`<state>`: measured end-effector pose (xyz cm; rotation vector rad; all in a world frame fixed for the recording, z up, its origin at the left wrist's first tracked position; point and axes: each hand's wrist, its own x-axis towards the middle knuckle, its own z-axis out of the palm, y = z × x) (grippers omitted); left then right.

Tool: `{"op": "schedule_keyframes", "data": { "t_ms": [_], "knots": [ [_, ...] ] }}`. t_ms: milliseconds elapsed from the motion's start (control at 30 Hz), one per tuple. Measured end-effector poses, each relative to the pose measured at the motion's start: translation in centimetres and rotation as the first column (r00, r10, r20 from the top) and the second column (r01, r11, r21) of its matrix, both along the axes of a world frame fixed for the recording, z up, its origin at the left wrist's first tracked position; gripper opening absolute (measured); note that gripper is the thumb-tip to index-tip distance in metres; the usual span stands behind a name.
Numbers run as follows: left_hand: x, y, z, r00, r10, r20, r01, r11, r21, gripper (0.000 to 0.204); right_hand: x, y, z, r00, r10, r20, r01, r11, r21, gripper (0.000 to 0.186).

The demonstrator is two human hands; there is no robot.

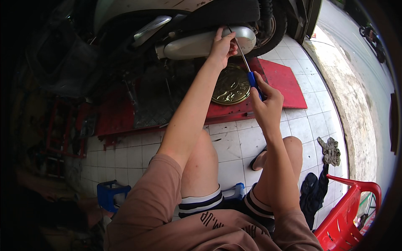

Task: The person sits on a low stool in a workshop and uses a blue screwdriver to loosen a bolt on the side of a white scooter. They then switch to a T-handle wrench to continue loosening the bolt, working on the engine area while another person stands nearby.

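Observation:
A scooter's silver side housing (188, 45) fills the upper middle, below dark bodywork. My left hand (222, 48) is raised against this housing, thumb and index finger closed around the thin metal shaft of a screwdriver (243, 56) near its tip. The tip meets the upper part of the housing; whether it sits in a screw is too small to tell. Lower right, my right hand (266, 98) grips the blue handle, fingers wrapped round it. Beneath both hands lies a round brass-coloured pan (227, 92) with liquid in it, on a red lift platform (287, 88).
Tiled floor (226, 146) surrounds my legs. A red plastic chair (337, 213) stands at lower right beside dark cloth (312, 192); a grimy rag (328, 152) lies above. A blue stool (113, 194) and another person's limbs (86, 207) are at lower left. Outside, a motorbike (372, 42) is on the road.

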<state>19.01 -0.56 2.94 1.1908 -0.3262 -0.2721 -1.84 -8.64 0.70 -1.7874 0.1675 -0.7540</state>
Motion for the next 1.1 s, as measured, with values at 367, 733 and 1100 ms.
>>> {"op": "schedule_keyframes", "data": {
  "t_ms": [367, 733, 1100],
  "knots": [
    [-1.3, 0.5, -1.4, 0.946, 0.324, 0.026, -0.322, 0.945, -0.061, 0.01, -3.7, -7.2, 3.2, 0.961, 0.171, -0.219, -0.209, 0.964, -0.163, 0.043],
    [0.9, 2.6, -9.8, 0.983, 0.166, -0.073, -0.095, 0.817, 0.568, 0.009, -3.4, -12.3, 1.4, 0.835, 0.256, -0.486, -0.245, 0.966, 0.089, 0.037],
    [2.3, 6.1, -17.8, 0.915, -0.395, 0.081, 0.005, 0.212, 0.977, 0.019, -2.3, -10.2, 2.0, 0.841, 0.319, -0.437, -0.28, 0.948, 0.153, 0.034]
  ]
}}
